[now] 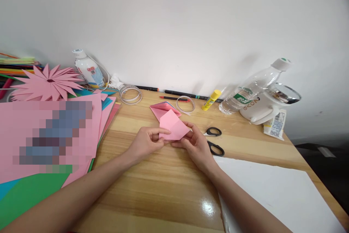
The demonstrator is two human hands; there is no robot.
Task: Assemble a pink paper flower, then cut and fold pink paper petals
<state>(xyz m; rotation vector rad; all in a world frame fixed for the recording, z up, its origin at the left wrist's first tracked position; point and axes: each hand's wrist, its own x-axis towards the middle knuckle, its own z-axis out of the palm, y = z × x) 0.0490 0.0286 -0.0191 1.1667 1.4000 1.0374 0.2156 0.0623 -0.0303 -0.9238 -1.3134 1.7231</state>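
a white wall [163, 25] stands along the far side of the desk [163, 185], whose wood shows bare in front of the hands, between the forearms. the desk's right edge slants down toward the lower right corner, with dark space past it. a stack of coloured paper [94, 124], mostly pink, fills the left side, partly pixelated; the left forearm passes in front of its near part. a large white sheet [272, 185] covers the near right, under the right forearm, leaving a strip of wood along the desk's edge.

the left hand [147, 140] and the right hand [197, 145] meet at mid-desk, both grasping a folded pink piece [171, 122]. the left fingers are nearly closed, the forefinger lying across the piece's lower left face and the thumb under its bottom edge. the right fingers curl loosely at the lower right corner, thumb close below. just a narrow gap parts the two hands.

a spiky pink paper star [56, 84] sits at the far left, with a white bottle [89, 71] beside it. at the far right, a clear water bottle [247, 93] leans in front of a white jug [257, 107]. black-handled scissors [209, 131] lie just beyond the right hand; more folded pink pieces [163, 108] lie behind the held one. a yellow glue stick [211, 100] is near the wall.
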